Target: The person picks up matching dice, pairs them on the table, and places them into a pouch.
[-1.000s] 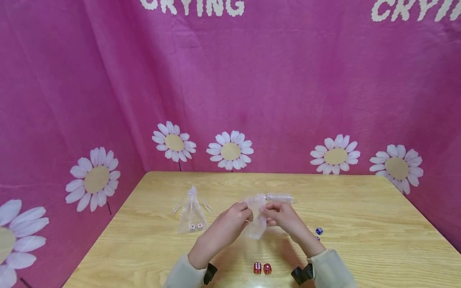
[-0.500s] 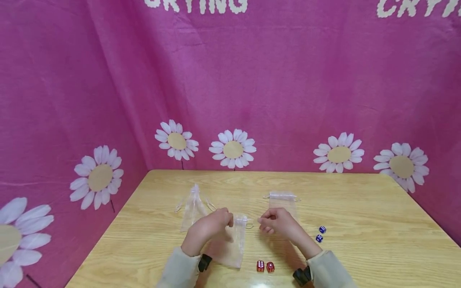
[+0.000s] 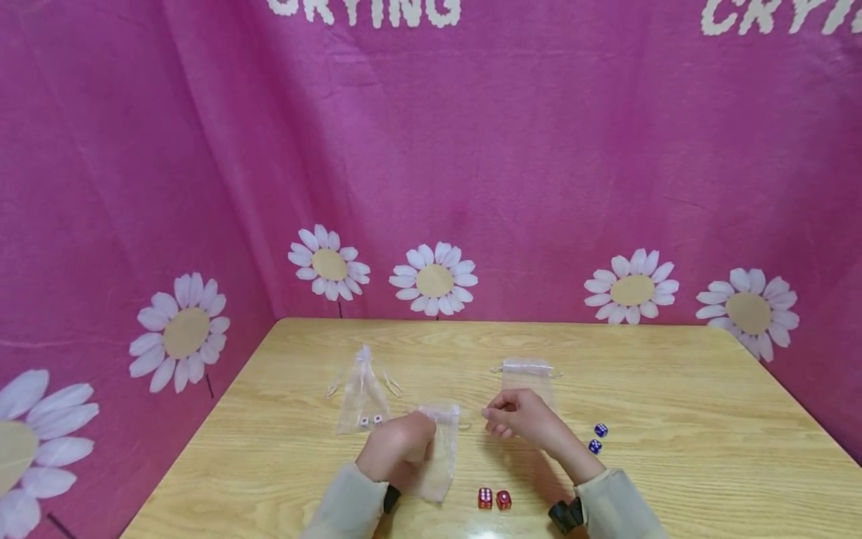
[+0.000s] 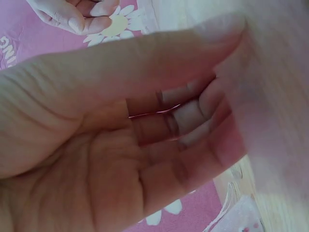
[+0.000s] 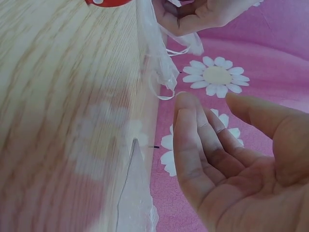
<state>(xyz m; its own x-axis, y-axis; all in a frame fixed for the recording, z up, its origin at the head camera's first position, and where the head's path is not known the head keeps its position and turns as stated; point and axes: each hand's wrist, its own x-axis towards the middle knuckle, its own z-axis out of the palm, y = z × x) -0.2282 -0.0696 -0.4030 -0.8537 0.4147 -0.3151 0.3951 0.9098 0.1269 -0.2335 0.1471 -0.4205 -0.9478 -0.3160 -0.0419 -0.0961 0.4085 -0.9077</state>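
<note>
Touching the middle bag (image 3: 442, 453), left hand (image 3: 402, 438) has lowered; right hand (image 3: 528, 417) unmoved

Along its top, the pink cloth (image 3: 512, 165) read "CRYING" in pale, dripping capitals; farther right, a second, cut-off word began "CRY". The left wrist view caught "ING". On the tabletop (image 3: 660, 389), one red die (image 3: 485, 498) showed six pips, its neighbour (image 3: 503, 500) a single one on top.
</note>
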